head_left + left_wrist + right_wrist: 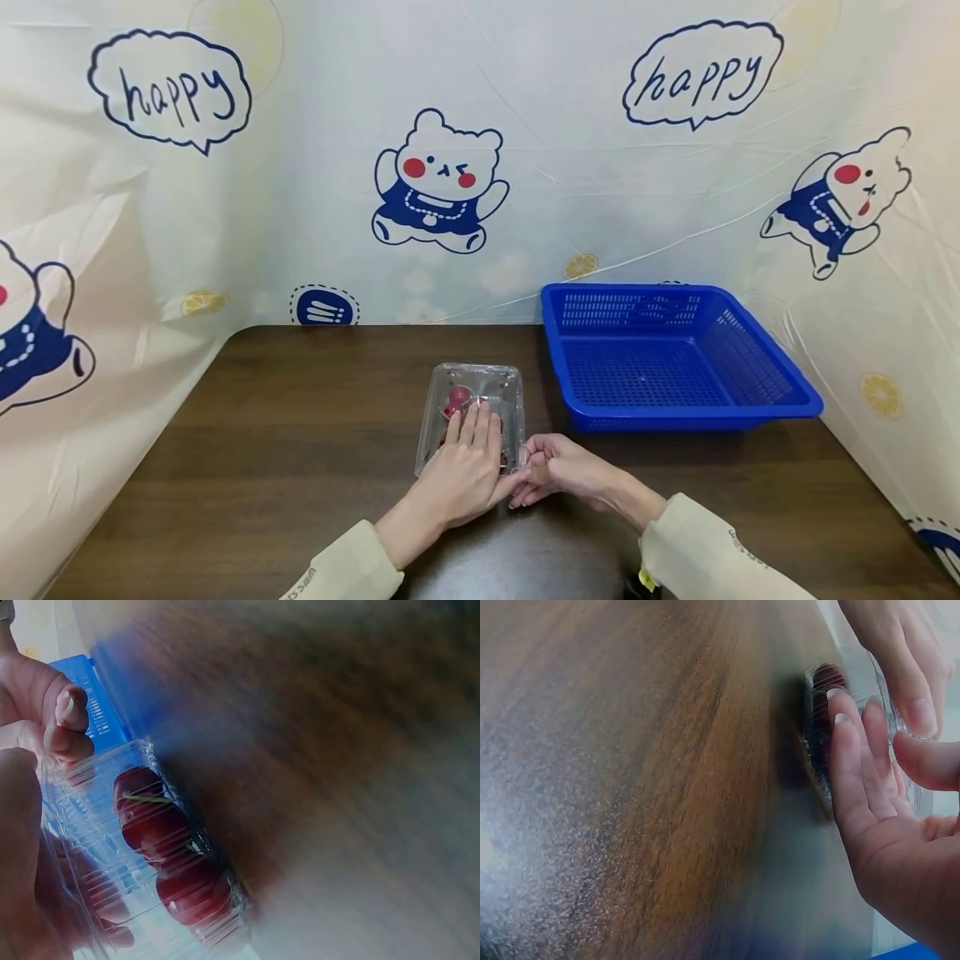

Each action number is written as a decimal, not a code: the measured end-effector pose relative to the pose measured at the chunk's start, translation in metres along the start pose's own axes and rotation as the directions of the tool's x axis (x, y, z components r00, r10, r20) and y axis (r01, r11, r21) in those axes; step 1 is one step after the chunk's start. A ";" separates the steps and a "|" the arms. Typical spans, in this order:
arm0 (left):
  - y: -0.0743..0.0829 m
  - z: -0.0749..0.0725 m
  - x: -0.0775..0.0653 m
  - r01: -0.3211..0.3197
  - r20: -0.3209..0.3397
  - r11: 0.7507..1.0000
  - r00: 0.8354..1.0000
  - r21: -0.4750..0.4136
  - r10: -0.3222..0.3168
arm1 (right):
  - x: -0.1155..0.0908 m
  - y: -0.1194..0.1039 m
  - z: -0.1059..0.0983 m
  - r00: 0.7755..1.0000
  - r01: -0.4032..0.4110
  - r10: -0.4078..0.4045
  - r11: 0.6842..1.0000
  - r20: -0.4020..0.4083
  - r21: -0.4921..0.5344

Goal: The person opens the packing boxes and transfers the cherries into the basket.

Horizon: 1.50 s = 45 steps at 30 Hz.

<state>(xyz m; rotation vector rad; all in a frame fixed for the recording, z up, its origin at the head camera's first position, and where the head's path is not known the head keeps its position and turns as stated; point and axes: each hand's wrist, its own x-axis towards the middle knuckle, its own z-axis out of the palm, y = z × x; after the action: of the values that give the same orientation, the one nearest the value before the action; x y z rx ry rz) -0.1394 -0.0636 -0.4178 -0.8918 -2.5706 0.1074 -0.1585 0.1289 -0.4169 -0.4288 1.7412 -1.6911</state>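
Note:
A clear plastic clamshell box (510, 402) lies on the table with several dark red cherries (191, 889) inside. One cherry has a thin green stem, seen in the left wrist view. My left hand (467, 467) lies flat across the lid, fingers straight and pointing away, covering much of the box's near half. At the near right corner my right hand (558, 471) pinches the box's edge between thumb and fingers. In the right wrist view, the left thumb (919, 712) meets the rim close to the right thumb. Whether the lid is fastened I cannot tell.
A blue perforated plastic basket (637, 375) stands at the back right, just right of the box. Behind the brown wooden table (300, 433) hangs a printed curtain (322, 208). A small dark object with yellow (643, 583) shows by the right sleeve.

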 end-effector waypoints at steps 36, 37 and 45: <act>-0.005 -0.012 0.003 0.103 0.080 0.955 0.993 -0.279 -0.083 | 0.006 0.000 0.012 0.966 -0.039 -0.013 0.980 -0.258 -0.196; -0.005 -0.012 0.002 0.111 0.078 0.950 0.993 -0.293 -0.092 | 0.006 0.000 0.013 0.964 -0.031 -0.029 0.975 -0.266 -0.219; -0.007 -0.013 0.001 0.150 0.085 0.919 0.988 -0.365 -0.128 | 0.008 -0.002 0.016 0.962 0.017 -0.084 0.968 -0.258 -0.252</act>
<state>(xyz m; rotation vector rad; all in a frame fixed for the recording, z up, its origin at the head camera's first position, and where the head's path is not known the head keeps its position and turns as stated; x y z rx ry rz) -0.1388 -0.0691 -0.4036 -0.8368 -2.7499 -0.4146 -0.1539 0.1115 -0.4156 -0.3712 2.1700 -1.6315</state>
